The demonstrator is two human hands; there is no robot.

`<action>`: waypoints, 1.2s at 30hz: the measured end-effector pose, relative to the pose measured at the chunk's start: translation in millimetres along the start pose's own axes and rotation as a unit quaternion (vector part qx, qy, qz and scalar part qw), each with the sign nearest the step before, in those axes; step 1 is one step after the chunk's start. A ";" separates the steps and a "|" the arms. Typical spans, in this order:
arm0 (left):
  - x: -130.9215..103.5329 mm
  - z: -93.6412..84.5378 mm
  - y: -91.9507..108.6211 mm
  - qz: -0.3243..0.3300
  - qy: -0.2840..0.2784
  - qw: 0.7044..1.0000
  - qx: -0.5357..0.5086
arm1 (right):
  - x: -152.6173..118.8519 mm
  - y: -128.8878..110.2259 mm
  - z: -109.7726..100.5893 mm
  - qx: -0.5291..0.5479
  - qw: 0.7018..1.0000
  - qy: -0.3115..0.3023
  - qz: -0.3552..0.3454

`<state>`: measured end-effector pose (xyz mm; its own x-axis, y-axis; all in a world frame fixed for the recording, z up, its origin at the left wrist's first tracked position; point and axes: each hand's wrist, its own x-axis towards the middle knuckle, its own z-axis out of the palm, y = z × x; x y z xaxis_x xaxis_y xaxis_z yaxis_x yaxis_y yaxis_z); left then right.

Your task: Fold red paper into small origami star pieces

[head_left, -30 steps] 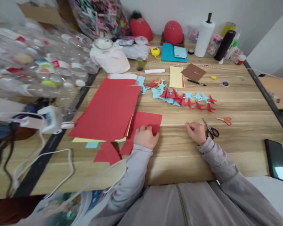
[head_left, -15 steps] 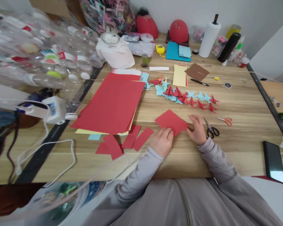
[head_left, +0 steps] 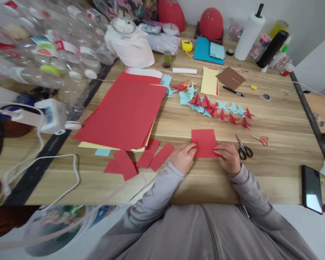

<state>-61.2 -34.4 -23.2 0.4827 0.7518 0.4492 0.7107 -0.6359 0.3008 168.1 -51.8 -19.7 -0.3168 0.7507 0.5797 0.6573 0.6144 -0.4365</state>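
A square of red paper [head_left: 204,141] lies between my hands with its edges lined up to the table. My left hand [head_left: 183,157] pinches its left edge near the lower corner. On the opposite edge, my right hand [head_left: 228,158] grips the paper between thumb and fingers. Black-handled scissors [head_left: 243,148] rest just right of my right hand, with small orange scissors [head_left: 260,139] beyond them. Several red paper strips [head_left: 162,156] are scattered left of my left hand. Behind the square stretches a cluster of folded red and blue paper cranes [head_left: 219,108].
A stack of large red sheets [head_left: 121,112] covers the left of the table [head_left: 206,187]. Plastic bottles [head_left: 70,54] crowd the far left. A phone [head_left: 311,188] lies at the right front edge. Toward the back are yellow paper [head_left: 209,81], brown paper [head_left: 230,77] and a pen [head_left: 233,91].
The red square has turned from a diamond position to straight edges. My right hand has closed on its right edge, and my left hand has shifted to its left edge.
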 end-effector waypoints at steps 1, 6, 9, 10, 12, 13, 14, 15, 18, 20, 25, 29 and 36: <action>0.2 -0.3 -3.0 0.008 0.009 1.000 -0.007 | -2.0 -0.9 -1.5 0.001 1.000 0.002 0.002; 0.5 -6.7 -3.7 0.058 0.039 0.994 -0.081 | -9.8 -2.1 -5.3 0.090 0.993 0.020 0.068; 3.5 -9.5 -3.0 0.125 -0.002 0.984 -0.128 | -7.8 1.2 -10.3 0.202 0.969 0.016 0.141; 4.6 -9.4 -4.1 0.141 -0.008 0.981 -0.131 | -6.4 3.1 -12.7 0.227 0.960 0.016 0.164; 5.6 -8.1 -7.7 0.149 -0.005 0.981 -0.126 | -3.5 6.9 -17.4 0.246 0.946 0.023 0.208; 5.4 -7.2 -9.5 0.139 -0.001 0.983 -0.123 | -2.3 8.3 -19.4 0.242 0.945 0.020 0.220; 4.5 -6.5 -10.9 0.124 0.001 0.985 -0.122 | -1.6 8.9 -20.9 0.224 0.948 0.017 0.224; 3.2 -6.0 -11.4 0.107 0.000 0.987 -0.122 | -1.2 8.5 -21.9 0.192 0.957 0.015 0.218; -0.7 -6.3 -7.7 0.058 -0.016 0.992 -0.111 | -2.3 2.2 -22.2 0.058 0.987 0.007 0.150; -0.1 -6.9 -2.7 0.037 -0.023 0.995 -0.091 | -3.3 -3.5 -21.8 0.022 0.996 -0.031 0.075; 24.8 -1.9 1.4 0.060 0.068 0.995 -0.046 | 4.7 -0.1 -20.2 -0.005 0.999 0.012 0.044; 50.7 6.8 -6.1 0.035 0.070 0.996 -0.042 | 18.5 17.3 -12.7 -0.048 0.994 0.036 0.087; 15.8 -34.9 1.7 -0.074 -0.075 0.969 -0.223 | 8.4 -2.0 -39.1 0.184 0.934 -0.200 0.230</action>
<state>-70.3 -29.7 13.8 0.4853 0.8359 0.2562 0.5021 -0.5064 0.7010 190.9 -56.1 13.0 -0.3369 0.9415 0.0004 0.5302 0.1901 -0.8263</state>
